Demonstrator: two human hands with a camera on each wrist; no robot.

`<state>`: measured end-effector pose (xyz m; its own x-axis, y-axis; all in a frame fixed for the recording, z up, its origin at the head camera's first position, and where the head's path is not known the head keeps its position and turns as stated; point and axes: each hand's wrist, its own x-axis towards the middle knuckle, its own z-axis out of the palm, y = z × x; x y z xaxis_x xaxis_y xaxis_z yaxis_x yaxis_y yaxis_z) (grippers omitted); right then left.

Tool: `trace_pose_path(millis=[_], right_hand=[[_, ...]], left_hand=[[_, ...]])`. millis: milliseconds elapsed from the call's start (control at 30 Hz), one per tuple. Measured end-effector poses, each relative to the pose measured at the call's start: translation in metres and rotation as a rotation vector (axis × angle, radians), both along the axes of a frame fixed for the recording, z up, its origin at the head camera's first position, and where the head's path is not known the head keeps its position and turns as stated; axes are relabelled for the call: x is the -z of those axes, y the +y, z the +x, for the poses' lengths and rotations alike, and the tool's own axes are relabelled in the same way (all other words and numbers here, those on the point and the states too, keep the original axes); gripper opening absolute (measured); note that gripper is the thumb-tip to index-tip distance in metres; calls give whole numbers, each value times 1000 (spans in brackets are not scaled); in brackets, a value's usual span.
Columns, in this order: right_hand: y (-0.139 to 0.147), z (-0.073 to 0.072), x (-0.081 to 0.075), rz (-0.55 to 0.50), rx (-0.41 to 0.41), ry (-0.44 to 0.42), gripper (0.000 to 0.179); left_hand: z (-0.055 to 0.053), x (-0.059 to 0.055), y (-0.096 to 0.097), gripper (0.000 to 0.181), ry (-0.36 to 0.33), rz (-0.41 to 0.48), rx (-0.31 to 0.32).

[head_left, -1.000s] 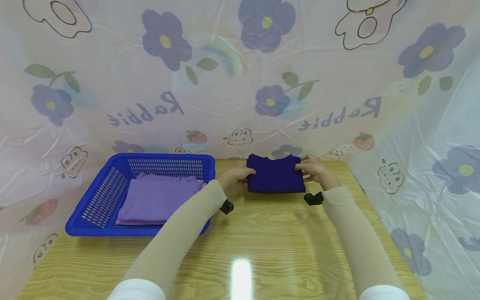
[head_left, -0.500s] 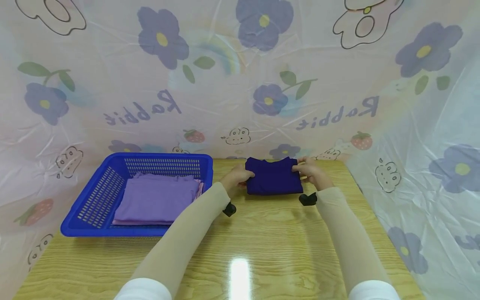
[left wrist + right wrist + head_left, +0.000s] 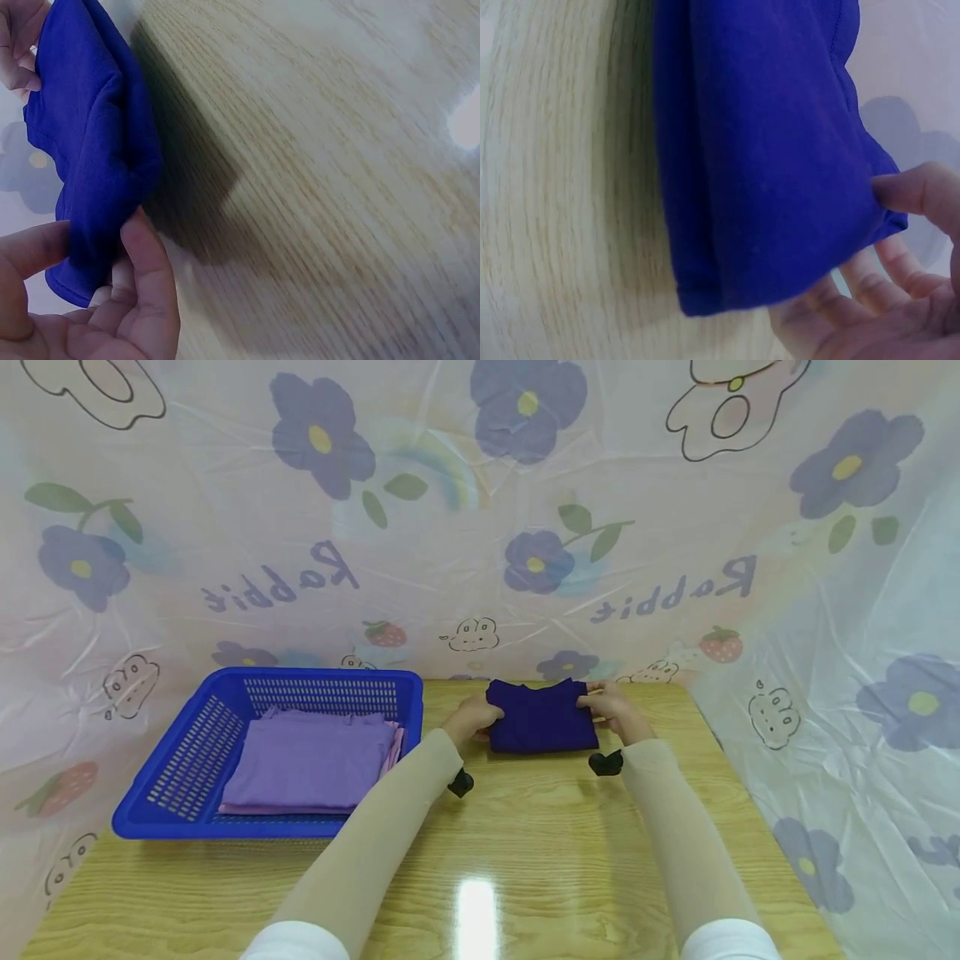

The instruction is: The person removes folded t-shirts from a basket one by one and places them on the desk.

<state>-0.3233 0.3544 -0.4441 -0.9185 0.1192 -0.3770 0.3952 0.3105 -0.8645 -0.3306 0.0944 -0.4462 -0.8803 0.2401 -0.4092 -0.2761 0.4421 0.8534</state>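
Observation:
A folded dark blue garment point(image 3: 542, 717) with a scooped, neckline-like upper edge is held just above the back of the table, its front side facing me. At its left edge my left hand point(image 3: 472, 717) pinches the cloth, thumb in front and fingers behind. My right hand point(image 3: 611, 707) grips the opposite edge the same way. The left wrist view shows thick layers of the garment point(image 3: 101, 127) sagging between both hands, with a shadow on the wood below. In the right wrist view, the right thumb presses a corner of the garment point(image 3: 780, 150), fingers beneath it.
A blue plastic basket point(image 3: 161, 822) stands left of the hands, partly behind my left forearm. Inside lies a stack of folded lilac and pink clothes point(image 3: 311, 760). The wooden table point(image 3: 547, 843) ends at a patterned curtain point(image 3: 420, 577) behind and to the right.
The garment has come slightly lower and nearer, with both hands still holding its sides. My right hand has shifted a little left. The head view has also turned slightly.

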Motion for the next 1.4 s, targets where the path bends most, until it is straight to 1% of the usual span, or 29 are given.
trace_pose_path(millis=[200,300,433,633,833,933,1067,1233,1333,1400], right_hand=[[2,0,7,9,10,20,51],[3,0,10,6,24,26,48],[5,0,11,6,44,29,47],[5,-2,11,6,64,14,50],[4,-3,13,-13,52,14,47],[3,-1,13,-18,42,23,45],[2,-1,15,4,34,31,47],[2,-1,16,29,17,38,53],[5,-2,17,35,2,61,52],[6,-2,19,70,-11,79,50]], left_hand=[[-1,5,6,43,-2,-31,7],[-1,6,9,43,12,-36,7],[-1,7,11,44,31,-37,6],[-3,9,12,45,37,-37,-5],[-4,13,11,44,38,-35,-23],[-4,13,10,42,40,-39,-35],[-2,11,8,40,48,-49,-50],[-4,13,8,37,74,-113,-58],[-7,15,8,36,97,-162,-54],[-8,16,8,36,117,-192,-50]])
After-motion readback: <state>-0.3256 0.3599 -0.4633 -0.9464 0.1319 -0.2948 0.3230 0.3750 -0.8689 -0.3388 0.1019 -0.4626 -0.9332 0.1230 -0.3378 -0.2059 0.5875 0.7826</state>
